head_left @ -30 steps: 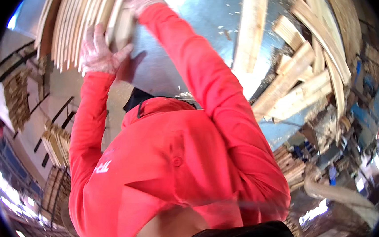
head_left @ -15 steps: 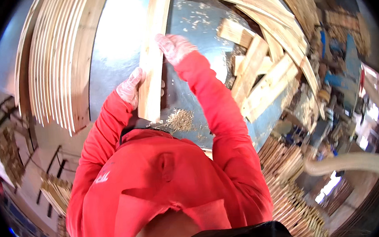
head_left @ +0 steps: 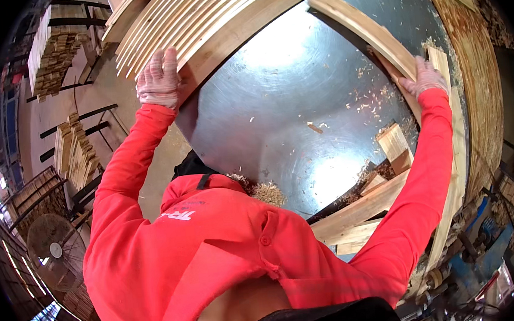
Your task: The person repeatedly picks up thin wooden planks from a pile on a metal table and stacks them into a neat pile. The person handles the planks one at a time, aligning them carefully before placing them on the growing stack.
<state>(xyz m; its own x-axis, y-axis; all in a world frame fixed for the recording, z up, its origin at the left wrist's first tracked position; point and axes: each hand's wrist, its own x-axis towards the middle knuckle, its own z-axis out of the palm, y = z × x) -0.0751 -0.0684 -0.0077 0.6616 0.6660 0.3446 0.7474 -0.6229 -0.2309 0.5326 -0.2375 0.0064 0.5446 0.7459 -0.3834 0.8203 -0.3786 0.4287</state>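
Note:
My left hand (head_left: 159, 77), in a pale work glove, lies flat with fingers stretched against the end of a stack of long pale planks (head_left: 216, 25) standing on edge at the upper left of a shiny metal table (head_left: 289, 103). My right hand (head_left: 425, 78), also gloved, is closed on a single long plank (head_left: 367, 31) that runs along the table's upper right side. Both arms wear red sleeves and are spread wide apart.
Sawdust and chips lie scattered on the table. A short wood block (head_left: 394, 143) and several planks (head_left: 364, 212) sit at its lower right. More boards (head_left: 474, 83) line the right edge. Timber stacks (head_left: 55, 49) and a floor fan (head_left: 50, 252) stand to the left.
Both hands were together on one upright plank in front of me. Now the arms have spread: the left hand is on the plank stack, the right hand on the plank at the right.

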